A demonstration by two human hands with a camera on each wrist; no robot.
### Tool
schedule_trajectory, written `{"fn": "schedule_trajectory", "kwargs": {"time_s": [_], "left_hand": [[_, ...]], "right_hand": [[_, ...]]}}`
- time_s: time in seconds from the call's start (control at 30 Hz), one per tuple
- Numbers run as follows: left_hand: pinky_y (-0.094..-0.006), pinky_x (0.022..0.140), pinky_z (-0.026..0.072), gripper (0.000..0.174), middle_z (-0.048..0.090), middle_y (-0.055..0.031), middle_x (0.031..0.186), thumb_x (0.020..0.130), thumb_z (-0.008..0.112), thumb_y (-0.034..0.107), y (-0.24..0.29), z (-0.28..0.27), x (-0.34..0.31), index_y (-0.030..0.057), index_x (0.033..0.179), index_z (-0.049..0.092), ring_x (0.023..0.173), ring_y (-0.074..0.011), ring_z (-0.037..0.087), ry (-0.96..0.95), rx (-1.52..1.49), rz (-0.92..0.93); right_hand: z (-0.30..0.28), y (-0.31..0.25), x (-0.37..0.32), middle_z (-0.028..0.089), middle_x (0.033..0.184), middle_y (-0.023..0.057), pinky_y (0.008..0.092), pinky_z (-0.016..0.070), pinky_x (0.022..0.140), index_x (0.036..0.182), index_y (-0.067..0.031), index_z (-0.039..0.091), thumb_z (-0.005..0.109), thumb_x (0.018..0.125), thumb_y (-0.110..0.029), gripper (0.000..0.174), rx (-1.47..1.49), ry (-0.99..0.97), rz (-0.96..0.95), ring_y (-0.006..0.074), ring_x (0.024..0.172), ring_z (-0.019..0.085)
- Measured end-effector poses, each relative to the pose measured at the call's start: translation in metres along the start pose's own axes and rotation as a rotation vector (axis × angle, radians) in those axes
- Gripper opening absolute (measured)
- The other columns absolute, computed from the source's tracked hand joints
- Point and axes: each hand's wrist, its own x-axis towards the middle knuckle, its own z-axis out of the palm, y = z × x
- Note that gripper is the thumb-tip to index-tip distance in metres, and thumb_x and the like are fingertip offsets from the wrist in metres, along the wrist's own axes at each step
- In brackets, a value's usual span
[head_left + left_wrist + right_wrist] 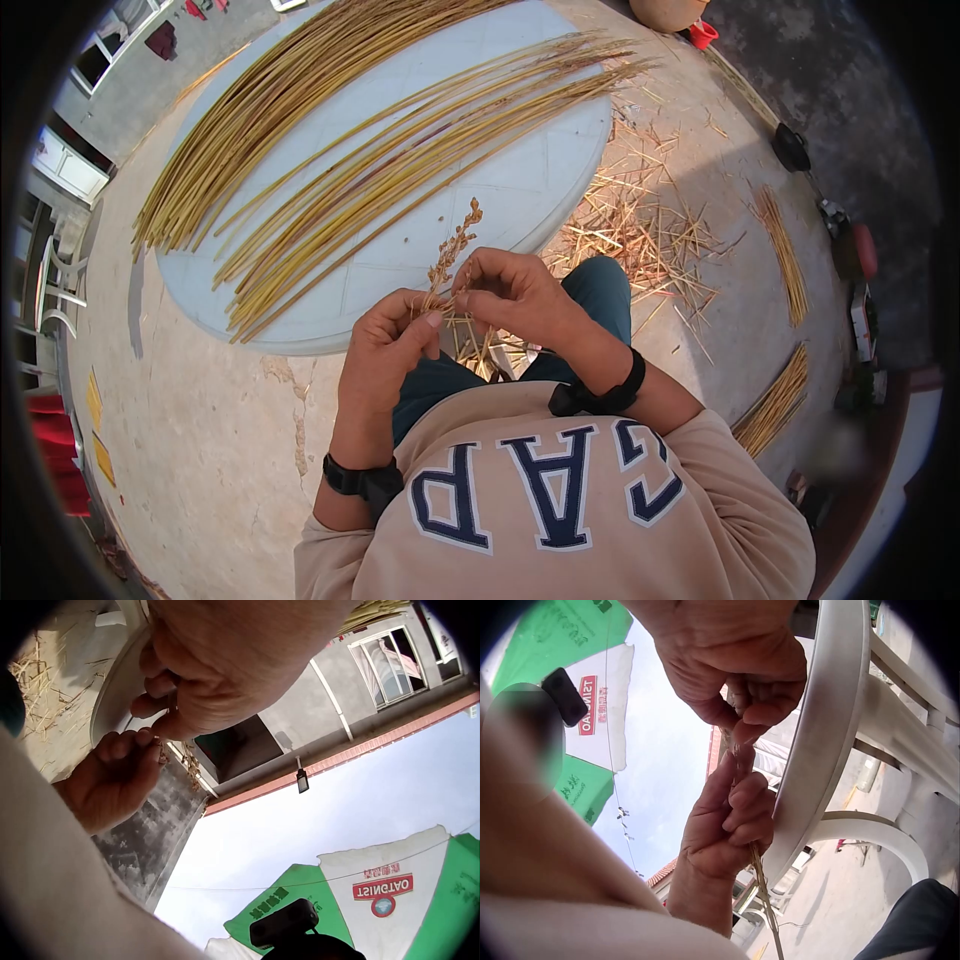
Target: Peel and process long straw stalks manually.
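Both hands meet just over the near edge of the round white table (520,190). My left hand (428,322) pinches a thin dry stalk (455,243) with a brown seed head that points up over the table. Close beside it, my right hand (466,292) pinches the same stalk with curled fingers. The right wrist view has the right hand (742,712) above, the left hand (739,802) below, and the stalk (763,889) trailing down from the left fist. In the left wrist view the left hand (161,712) and the right hand (139,739) almost touch.
Long yellow stalks (330,170) lie fanned across the table in two bundles. Chopped straw (640,230) litters the concrete floor, with more bundles (775,400) to my right. A clay pot (665,10) stands beyond the table. White chairs (60,280) stand at the left.
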Motion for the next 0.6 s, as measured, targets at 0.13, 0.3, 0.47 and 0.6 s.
{"fn": "schedule_trajectory", "kwargs": {"time_s": [0.13,0.3,0.47,0.6], "left_hand": [[-0.0151,0.041,0.0213,0.009,0.049,0.0038,0.054,0.082,0.061,0.011,-0.0008,0.0039,-0.0008,0.0046,0.087,0.064,0.046,0.0004,0.035,0.106,-0.023,-0.031],[-0.0160,0.040,0.0189,0.006,0.047,0.0038,0.054,0.081,0.061,0.008,-0.0050,0.0052,0.0009,0.0037,0.082,0.064,0.044,-0.0002,0.033,0.131,-0.028,0.013],[-0.0165,0.039,0.0168,0.005,0.046,0.0043,0.053,0.080,0.059,0.006,-0.0052,0.0044,0.0010,0.0029,0.078,0.063,0.043,-0.0006,0.032,0.120,-0.029,0.041],[-0.0167,0.039,0.0165,0.004,0.046,0.0045,0.053,0.080,0.059,0.005,-0.0039,0.0040,0.0005,0.0031,0.078,0.062,0.043,-0.0006,0.031,0.119,-0.024,0.019]], "right_hand": [[0.0038,0.0027,-0.0015,0.056,0.064,0.0011,0.0200,0.0436,0.050,0.082,-0.0007,0.057,0.058,0.078,-0.005,0.006,-0.009,0.022,-0.038,0.0043,0.055,0.052],[0.0087,0.0018,-0.0042,0.056,0.063,0.0089,0.0269,0.0446,0.050,0.077,-0.0015,0.057,0.059,0.070,-0.003,0.008,-0.439,0.167,-0.281,0.0137,0.051,0.056],[0.0098,0.0045,-0.0025,0.059,0.069,0.0113,0.0297,0.0455,0.049,0.076,-0.0020,0.057,0.060,0.068,-0.004,0.009,-0.627,0.222,-0.418,0.0243,0.053,0.058],[0.0091,0.0040,-0.0023,0.059,0.070,0.0100,0.0317,0.0455,0.048,0.073,-0.0033,0.056,0.061,0.066,-0.005,0.009,-0.714,0.208,-0.486,0.0262,0.053,0.057]]}}
